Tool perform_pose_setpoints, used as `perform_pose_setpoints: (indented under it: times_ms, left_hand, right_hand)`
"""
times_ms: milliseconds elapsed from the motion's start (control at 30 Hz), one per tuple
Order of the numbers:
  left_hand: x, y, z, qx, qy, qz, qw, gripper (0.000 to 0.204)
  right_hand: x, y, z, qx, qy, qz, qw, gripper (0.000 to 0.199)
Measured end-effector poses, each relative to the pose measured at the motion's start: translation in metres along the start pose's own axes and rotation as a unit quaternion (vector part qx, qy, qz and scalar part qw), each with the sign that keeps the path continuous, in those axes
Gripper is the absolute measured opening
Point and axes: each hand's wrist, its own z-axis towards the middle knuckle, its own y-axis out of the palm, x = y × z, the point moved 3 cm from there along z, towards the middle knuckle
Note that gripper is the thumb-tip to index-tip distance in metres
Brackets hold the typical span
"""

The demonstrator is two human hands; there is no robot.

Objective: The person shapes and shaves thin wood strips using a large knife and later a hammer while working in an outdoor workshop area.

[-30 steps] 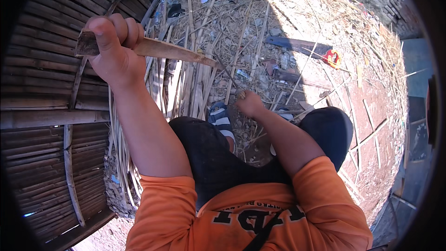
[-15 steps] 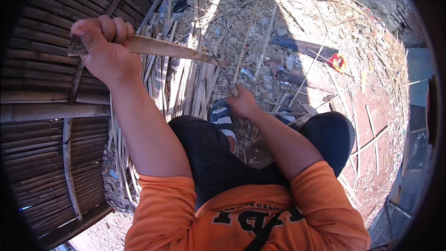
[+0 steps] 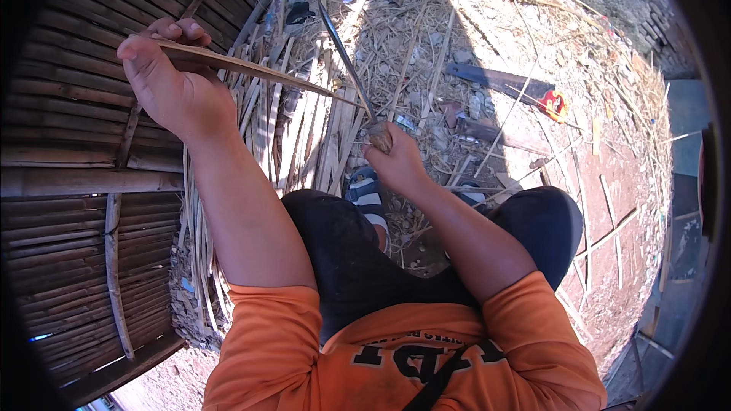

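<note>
At the left, my left hand (image 3: 171,95) grips one end of a split bamboo strip (image 3: 263,74), its thumb on the near side and fingers beyond. The strip slants right and slightly down, its narrow edge toward me. My right hand (image 3: 400,164), in front of my feet, is closed round the wooden handle of a long knife (image 3: 345,57). The dark, narrow blade points away and a little left. In this view, the strip's far end meets or overlaps the blade just above the handle; whether they touch I cannot tell.
A handsaw (image 3: 506,85) with a red and yellow handle lies on the ground at right. Split bamboo strips (image 3: 301,137) are piled beside the bamboo slat wall (image 3: 68,99) at left. Shavings and litter (image 3: 411,46) cover the ground ahead. Thin sticks (image 3: 609,213) lie at right.
The bamboo strip has turned from its broad face to its edge, and my left fingers have loosened somewhat. My right hand has risen slightly, and the knife blade now shows at greater length.
</note>
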Motion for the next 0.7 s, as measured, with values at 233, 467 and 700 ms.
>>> perform_pose_setpoints:
  times_ms: [233,467,700]
  left_hand:
    - [0.011,0.013,-0.008,-0.024,-0.051,0.016,0.998,0.058]
    - [0.009,0.012,-0.008,0.040,-0.060,-0.004,0.997,0.053]
    - [0.006,-0.001,-0.006,0.073,-0.053,0.007,0.996,0.048]
  right_hand:
    - [0.005,0.004,-0.010,0.032,-0.032,-0.040,0.998,0.045]
    - [0.008,0.017,-0.023,-0.074,0.096,-0.070,0.990,0.047]
    - [0.007,0.007,-0.009,-0.017,0.059,-0.091,0.994,0.047]
